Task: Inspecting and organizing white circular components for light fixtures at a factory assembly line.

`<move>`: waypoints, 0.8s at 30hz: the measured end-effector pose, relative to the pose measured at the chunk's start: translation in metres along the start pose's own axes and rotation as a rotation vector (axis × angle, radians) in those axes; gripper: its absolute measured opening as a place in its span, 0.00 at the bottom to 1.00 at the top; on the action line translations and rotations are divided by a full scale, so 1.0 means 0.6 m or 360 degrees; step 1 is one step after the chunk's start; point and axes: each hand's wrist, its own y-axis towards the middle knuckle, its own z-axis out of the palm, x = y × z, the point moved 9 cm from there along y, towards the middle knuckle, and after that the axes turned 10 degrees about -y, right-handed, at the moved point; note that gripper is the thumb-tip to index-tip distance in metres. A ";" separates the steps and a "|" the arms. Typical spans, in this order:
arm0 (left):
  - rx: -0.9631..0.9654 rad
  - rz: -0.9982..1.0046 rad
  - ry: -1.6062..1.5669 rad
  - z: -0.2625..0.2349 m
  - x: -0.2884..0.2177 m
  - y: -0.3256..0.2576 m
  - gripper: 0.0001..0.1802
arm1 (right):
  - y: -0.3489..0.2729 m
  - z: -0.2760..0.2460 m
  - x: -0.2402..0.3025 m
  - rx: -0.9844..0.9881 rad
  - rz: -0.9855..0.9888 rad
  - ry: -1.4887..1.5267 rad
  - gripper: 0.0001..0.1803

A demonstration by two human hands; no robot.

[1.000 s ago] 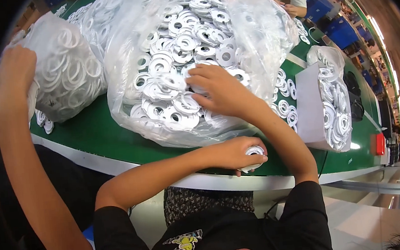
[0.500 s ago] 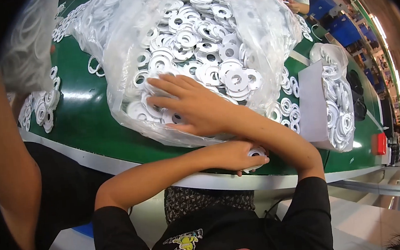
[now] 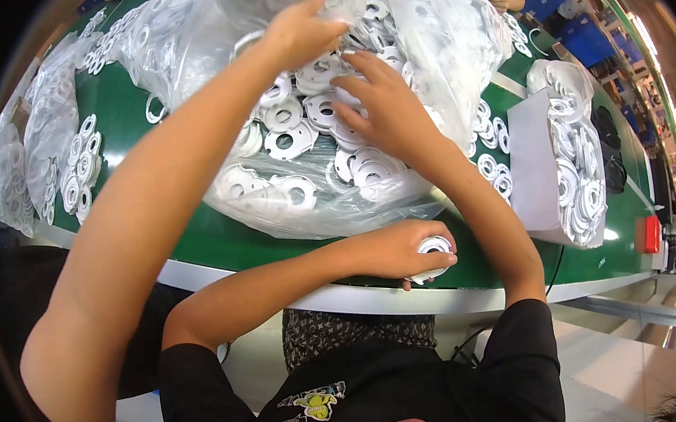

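Left hand closed around a stack of rings; right hand spread open, digging in the bag.

Your left hand grips a stack of white rings, apparently; your right hand fingers rest on bagged rings.
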 end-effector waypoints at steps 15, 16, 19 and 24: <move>-0.0046 0.0034 0.0049 -0.002 0.008 0.003 0.21 | -0.049 -0.024 -0.033 -0.0082 0.0386 0.0452 0.11; -0.0052 0.0032 0.0031 -0.003 0.010 0.004 0.21 | -0.049 -0.028 -0.031 -0.0159 0.0387 0.0422 0.12; -0.0071 0.0082 -0.0071 0.000 0.002 0.007 0.20 | -0.041 -0.018 -0.040 -0.0068 0.0467 0.0452 0.14; -0.0035 0.0039 -0.0081 -0.001 0.001 0.016 0.21 | -0.030 -0.014 -0.047 -0.0149 0.0444 0.0411 0.17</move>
